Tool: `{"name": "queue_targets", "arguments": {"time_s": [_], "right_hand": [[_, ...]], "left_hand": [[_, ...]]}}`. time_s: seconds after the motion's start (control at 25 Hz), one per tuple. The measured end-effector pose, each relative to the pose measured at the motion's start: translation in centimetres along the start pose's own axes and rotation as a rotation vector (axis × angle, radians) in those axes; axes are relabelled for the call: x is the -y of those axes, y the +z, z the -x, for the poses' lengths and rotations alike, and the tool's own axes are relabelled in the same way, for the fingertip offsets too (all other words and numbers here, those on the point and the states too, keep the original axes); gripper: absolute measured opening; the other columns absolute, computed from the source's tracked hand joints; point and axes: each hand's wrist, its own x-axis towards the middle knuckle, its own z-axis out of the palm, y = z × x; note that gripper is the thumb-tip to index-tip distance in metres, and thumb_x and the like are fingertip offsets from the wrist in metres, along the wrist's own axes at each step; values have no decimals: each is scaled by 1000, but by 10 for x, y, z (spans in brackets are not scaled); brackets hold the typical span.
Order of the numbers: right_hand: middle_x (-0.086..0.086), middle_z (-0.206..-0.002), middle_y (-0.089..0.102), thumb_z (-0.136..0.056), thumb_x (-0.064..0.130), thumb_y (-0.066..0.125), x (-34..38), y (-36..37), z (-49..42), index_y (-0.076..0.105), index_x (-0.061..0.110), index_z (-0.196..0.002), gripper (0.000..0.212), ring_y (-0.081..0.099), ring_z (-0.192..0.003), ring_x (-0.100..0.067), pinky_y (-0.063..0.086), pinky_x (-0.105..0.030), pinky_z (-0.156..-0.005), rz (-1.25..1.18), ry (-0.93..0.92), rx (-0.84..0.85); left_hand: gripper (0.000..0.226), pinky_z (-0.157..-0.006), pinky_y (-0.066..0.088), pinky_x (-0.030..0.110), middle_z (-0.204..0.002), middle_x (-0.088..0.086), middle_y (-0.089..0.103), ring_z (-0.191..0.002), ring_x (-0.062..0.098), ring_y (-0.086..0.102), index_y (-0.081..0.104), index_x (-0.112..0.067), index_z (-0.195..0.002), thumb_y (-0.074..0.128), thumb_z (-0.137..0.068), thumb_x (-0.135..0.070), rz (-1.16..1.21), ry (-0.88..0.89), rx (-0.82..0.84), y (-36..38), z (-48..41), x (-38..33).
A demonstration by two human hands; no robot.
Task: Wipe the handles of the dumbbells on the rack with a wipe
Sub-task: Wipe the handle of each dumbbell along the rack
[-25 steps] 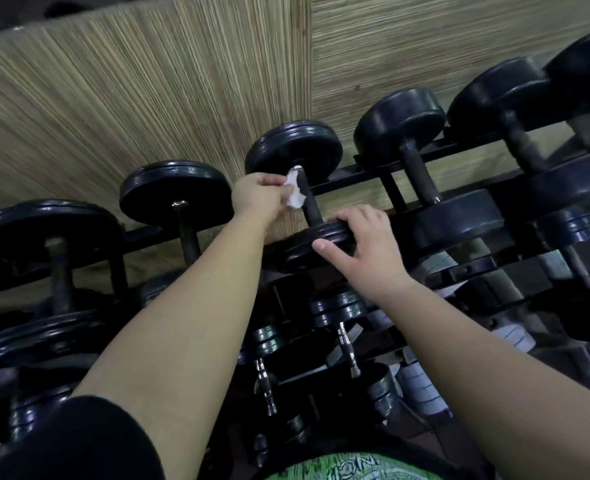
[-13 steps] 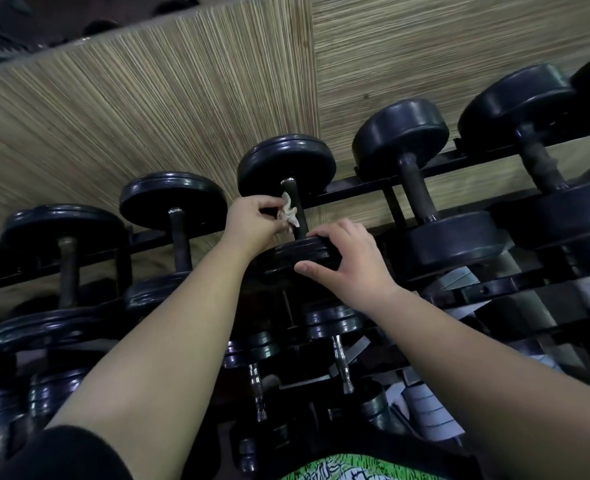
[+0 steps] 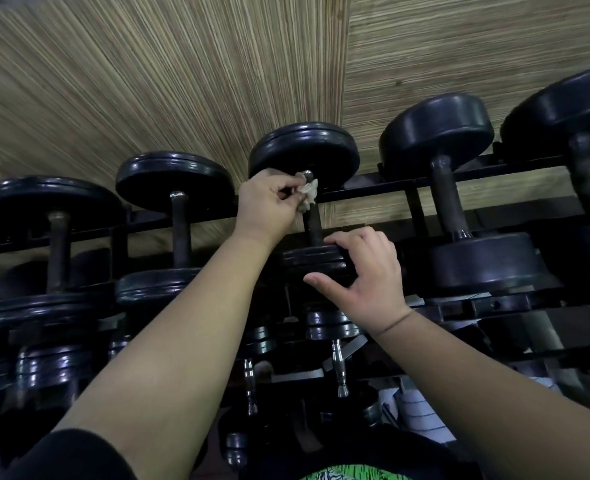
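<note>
A black dumbbell lies on the top tier of the rack (image 3: 366, 190), its far head (image 3: 304, 150) toward the wall and its dark handle (image 3: 313, 225) running toward me. My left hand (image 3: 267, 209) pinches a crumpled white wipe (image 3: 308, 195) against the far end of that handle, just under the far head. My right hand (image 3: 366, 275) grips the near head (image 3: 316, 259) of the same dumbbell, fingers over its top edge and thumb below.
More black dumbbells sit on the same tier: two to the left (image 3: 179, 216), (image 3: 56, 237) and two to the right (image 3: 449, 199), (image 3: 587, 168). Lower tiers hold smaller dumbbells with chrome handles (image 3: 338, 358). A striped wood-grain wall (image 3: 182, 81) rises behind the rack.
My left hand slid the wipe down the handle toward the near head, then back up to the far end. My right hand stayed on the near head.
</note>
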Motion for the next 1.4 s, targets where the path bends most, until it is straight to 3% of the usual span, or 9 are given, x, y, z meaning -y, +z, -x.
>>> {"name": "queue_targets", "arguments": {"time_s": [0.24, 0.4, 0.6, 0.68, 0.8, 0.96, 1.08, 1.28, 1.4], "right_hand": [[2, -102, 61, -81, 74, 62, -7, 5, 1, 61, 25, -119, 62, 54, -94, -15, 49, -41, -84, 3, -53, -53], [-1, -97, 62, -78, 69, 67, -9, 10, -1, 65, 19, -116, 63, 54, -91, -14, 49, -40, -81, 11, -96, -111], [-4, -94, 63, -81, 71, 65, -12, 14, 0, 67, 14, -113, 65, 54, -90, -15, 50, -42, -76, 29, -136, -157], [-6, -94, 63, -84, 73, 61, -14, 16, 0, 65, 15, -114, 65, 55, -88, -18, 50, -43, -74, 38, -160, -177], [-8, -93, 63, -86, 74, 59, -16, 19, 0, 66, 13, -113, 68, 57, -85, -21, 50, -44, -72, 43, -173, -199], [-8, -92, 64, -87, 74, 58, -17, 19, 1, 63, 15, -115, 66, 60, -83, -23, 51, -46, -70, 52, -192, -200], [-9, -92, 65, -87, 73, 59, -18, 18, -1, 61, 15, -115, 65, 61, -82, -25, 51, -45, -69, 51, -208, -196], [-9, -91, 65, -86, 71, 63, -20, 19, 0, 65, 11, -114, 66, 60, -83, -23, 50, -44, -70, 36, -219, -219], [-8, -91, 65, -84, 71, 65, -19, 19, -1, 62, 15, -116, 64, 59, -84, -22, 50, -44, -69, 25, -214, -211]], "left_hand": [[13, -69, 61, 19, -90, 4, 80, -65, 0, 71, 81, -11, -87, 83, -83, 1, 100, -296, 307, -15, 15, 8], [19, -65, 63, 23, -77, 0, 76, -62, 1, 70, 78, -18, -80, 82, -85, 0, 234, -303, 115, -8, 7, 10], [30, -84, 66, 48, -83, 3, 78, -83, 22, 78, 76, -23, -75, 79, -83, 6, 316, -356, 20, 0, -12, 11], [27, -81, 67, 42, -86, 8, 77, -80, 22, 76, 73, -16, -73, 80, -83, 8, 384, -394, 178, -8, 3, 10], [18, -78, 63, 28, -88, 9, 80, -81, 17, 77, 78, -17, -77, 88, -77, -2, 169, -333, 437, -21, 23, 9], [28, -81, 66, 41, -89, 3, 79, -92, 25, 79, 77, -23, -73, 83, -83, 3, 334, -356, 175, -9, 10, 8], [30, -80, 67, 39, -91, 1, 77, -89, 19, 78, 75, -19, -77, 78, -85, 9, 401, -381, 12, -1, -10, 4], [25, -76, 63, 28, -88, 7, 79, -79, 12, 74, 75, -19, -73, 86, -79, 3, 271, -403, 347, -17, 23, 2], [19, -74, 63, 26, -86, 3, 80, -77, 10, 76, 78, -16, -79, 85, -80, 1, 276, -436, 268, -16, 24, -1]]}}
